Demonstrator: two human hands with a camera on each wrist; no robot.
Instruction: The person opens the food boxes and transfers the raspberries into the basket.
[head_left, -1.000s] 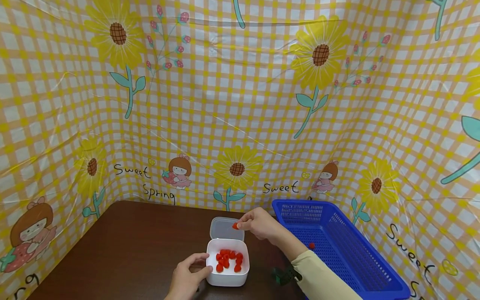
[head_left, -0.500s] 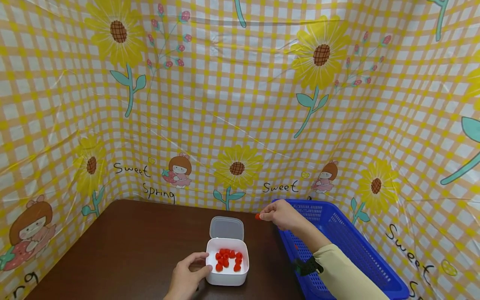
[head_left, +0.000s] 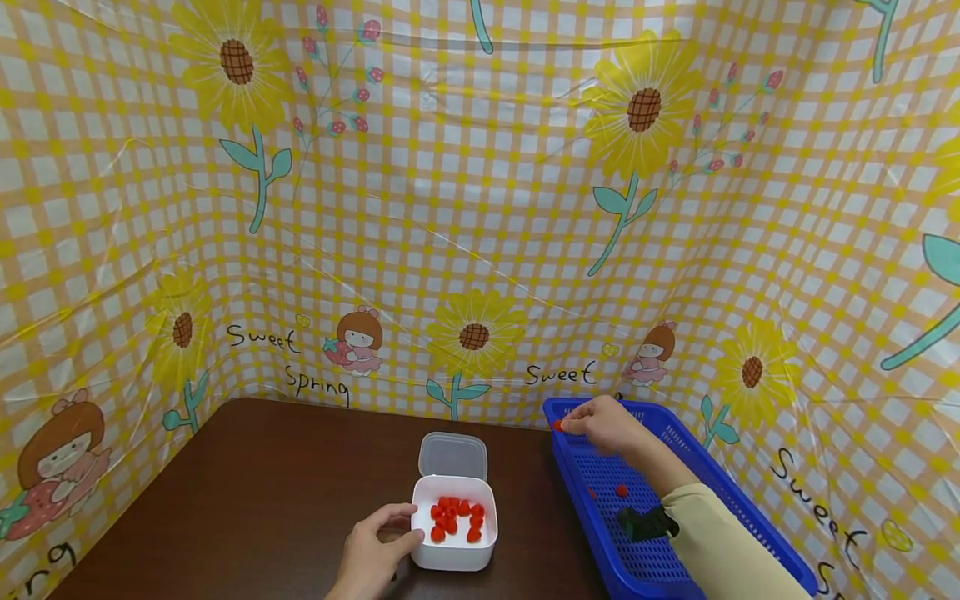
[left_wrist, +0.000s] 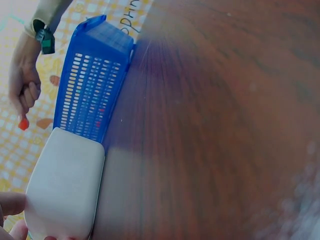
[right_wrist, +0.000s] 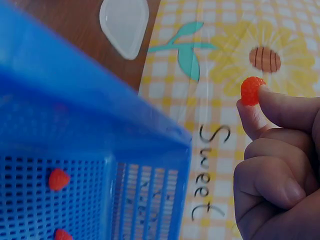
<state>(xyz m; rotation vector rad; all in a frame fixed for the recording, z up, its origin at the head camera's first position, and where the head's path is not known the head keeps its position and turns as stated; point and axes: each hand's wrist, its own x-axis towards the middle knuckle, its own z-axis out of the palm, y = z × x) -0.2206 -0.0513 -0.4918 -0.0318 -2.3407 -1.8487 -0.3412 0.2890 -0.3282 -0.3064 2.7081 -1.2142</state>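
Observation:
My right hand (head_left: pixel 611 427) pinches a red raspberry (right_wrist: pixel 252 91) between thumb and index finger, the other fingers curled in. In the head view it is over the far left corner of a blue plastic basket (head_left: pixel 600 542). My left hand (head_left: pixel 375 546) holds the left side of a square white container (head_left: pixel 455 558), thumb and fingers at its rim. Several red raspberries (head_left: pixel 451 525) lie inside that container. Two more raspberries (right_wrist: pixel 59 179) rest on the basket's mesh floor.
Behind the container lies its translucent lid (head_left: pixel 452 456), on a dark brown table (head_left: pixel 262 492). A checked sunflower cloth (head_left: pixel 472 208) walls in the back and sides. The basket stands along the table's right side. A dark device (head_left: pixel 647 525) is strapped to the right wrist.
My right hand has moved rightward from above the lid to the blue basket, with the raspberry still pinched. The left hand stays on the container.

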